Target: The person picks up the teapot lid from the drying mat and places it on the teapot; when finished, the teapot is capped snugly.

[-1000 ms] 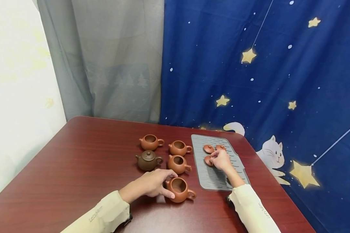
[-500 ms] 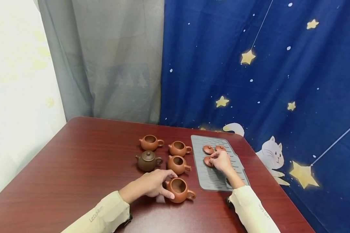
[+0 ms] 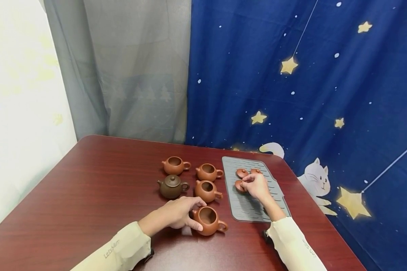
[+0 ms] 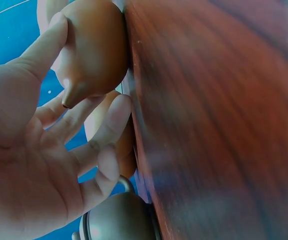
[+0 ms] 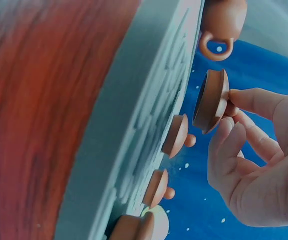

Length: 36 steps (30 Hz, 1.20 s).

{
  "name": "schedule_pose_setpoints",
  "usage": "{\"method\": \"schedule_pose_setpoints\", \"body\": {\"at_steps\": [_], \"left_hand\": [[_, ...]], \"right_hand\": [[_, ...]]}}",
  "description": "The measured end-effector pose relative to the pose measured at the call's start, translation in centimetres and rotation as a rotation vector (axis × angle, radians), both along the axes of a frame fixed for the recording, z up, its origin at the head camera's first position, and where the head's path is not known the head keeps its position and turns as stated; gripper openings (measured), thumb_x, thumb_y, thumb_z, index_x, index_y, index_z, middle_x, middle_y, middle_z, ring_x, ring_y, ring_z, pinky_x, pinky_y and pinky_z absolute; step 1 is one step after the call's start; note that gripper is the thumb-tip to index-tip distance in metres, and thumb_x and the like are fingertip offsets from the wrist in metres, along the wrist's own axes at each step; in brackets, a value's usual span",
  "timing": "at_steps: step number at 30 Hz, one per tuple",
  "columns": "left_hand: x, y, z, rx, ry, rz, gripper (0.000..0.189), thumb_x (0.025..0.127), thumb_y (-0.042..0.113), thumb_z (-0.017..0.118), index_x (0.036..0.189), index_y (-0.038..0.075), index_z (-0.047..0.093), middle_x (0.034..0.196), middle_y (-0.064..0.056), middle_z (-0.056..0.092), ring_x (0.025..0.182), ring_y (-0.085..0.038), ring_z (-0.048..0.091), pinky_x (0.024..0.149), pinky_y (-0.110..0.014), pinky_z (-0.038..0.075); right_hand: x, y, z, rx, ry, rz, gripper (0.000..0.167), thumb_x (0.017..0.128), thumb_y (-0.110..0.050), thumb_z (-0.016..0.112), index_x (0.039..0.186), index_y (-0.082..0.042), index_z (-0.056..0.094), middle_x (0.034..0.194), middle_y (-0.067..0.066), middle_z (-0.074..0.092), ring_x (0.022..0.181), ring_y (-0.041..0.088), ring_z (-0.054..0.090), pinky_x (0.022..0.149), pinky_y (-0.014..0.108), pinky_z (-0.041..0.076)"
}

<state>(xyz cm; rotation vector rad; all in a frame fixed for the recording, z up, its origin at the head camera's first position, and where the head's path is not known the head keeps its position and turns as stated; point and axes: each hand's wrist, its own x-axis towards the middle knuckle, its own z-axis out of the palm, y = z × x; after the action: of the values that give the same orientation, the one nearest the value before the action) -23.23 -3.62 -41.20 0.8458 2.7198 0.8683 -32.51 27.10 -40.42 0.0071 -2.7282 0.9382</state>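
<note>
My left hand (image 3: 180, 213) holds an orange-brown clay teapot (image 3: 208, 227) by its spout side, thumb near the rim and fingers behind. The teapot stands lidless on the table, its handle pointing right. In the left wrist view the thumb (image 4: 51, 42) lies against the body above the spout (image 4: 69, 95). Over the grey mat (image 3: 239, 212), my right hand (image 3: 257, 187) pinches the knob of an orange-brown lid (image 3: 239, 186). The right wrist view shows this lid (image 5: 214, 100) tilted and raised off the mat, its hollow underside facing down to the mat.
Two more lids, one (image 3: 242, 172) left of the other (image 3: 256, 171), lie farther back on the mat. Three open orange-brown teapots (image 3: 175, 167) stand behind the held one. Beside them is a dark brown lidded teapot (image 3: 171, 189). A starry blue curtain (image 3: 308, 94) hangs behind the table.
My right hand has moved slightly left, and the pinched lid has shifted left with it. My left hand and its teapot stay in place.
</note>
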Motion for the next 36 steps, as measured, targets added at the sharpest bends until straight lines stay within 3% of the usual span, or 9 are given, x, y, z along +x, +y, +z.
{"method": "schedule_pose_setpoints", "body": {"at_steps": [11,18,27,36], "left_hand": [[0.0,-0.1,0.0,0.023,-0.009,-0.015,0.062,0.069,0.052,0.085,0.121,0.028,0.06,0.116,0.008,0.07,0.112,-0.014,0.062,0.09,-0.048,0.047],[-0.1,-0.1,-0.1,0.013,0.011,-0.014,0.063,0.068,0.052,0.085,0.121,0.028,0.06,0.115,0.008,0.07,0.111,-0.014,0.063,0.09,-0.047,0.047],[0.0,-0.1,-0.2,0.014,0.017,-0.016,0.061,0.068,0.053,0.085,0.119,0.029,0.06,0.113,0.008,0.071,0.11,-0.014,0.063,0.088,-0.047,0.048],[0.1,-0.1,0.0,0.018,0.021,-0.014,0.061,0.068,0.052,0.086,0.119,0.029,0.061,0.112,0.008,0.071,0.11,-0.014,0.063,0.089,-0.047,0.048]], "right_hand": [[1.0,-0.9,0.6,-0.067,0.006,0.078,0.007,0.081,-0.007,0.079,0.088,-0.004,0.077,0.086,0.007,0.073,0.08,0.019,0.061,0.061,0.027,0.046],[2.0,-1.5,1.1,-0.117,-0.004,0.118,0.008,0.081,-0.005,0.079,0.089,-0.004,0.077,0.09,0.008,0.072,0.083,0.025,0.063,0.059,0.029,0.048],[3.6,-2.5,1.8,-0.16,0.003,0.162,0.009,0.079,-0.005,0.08,0.087,-0.003,0.076,0.093,0.01,0.072,0.06,0.012,0.06,0.055,0.028,0.049],[4.6,-3.4,2.2,-0.209,-0.021,0.178,0.01,0.078,-0.005,0.081,0.086,-0.004,0.075,0.089,0.006,0.072,0.061,0.015,0.064,0.055,0.027,0.048]]}}
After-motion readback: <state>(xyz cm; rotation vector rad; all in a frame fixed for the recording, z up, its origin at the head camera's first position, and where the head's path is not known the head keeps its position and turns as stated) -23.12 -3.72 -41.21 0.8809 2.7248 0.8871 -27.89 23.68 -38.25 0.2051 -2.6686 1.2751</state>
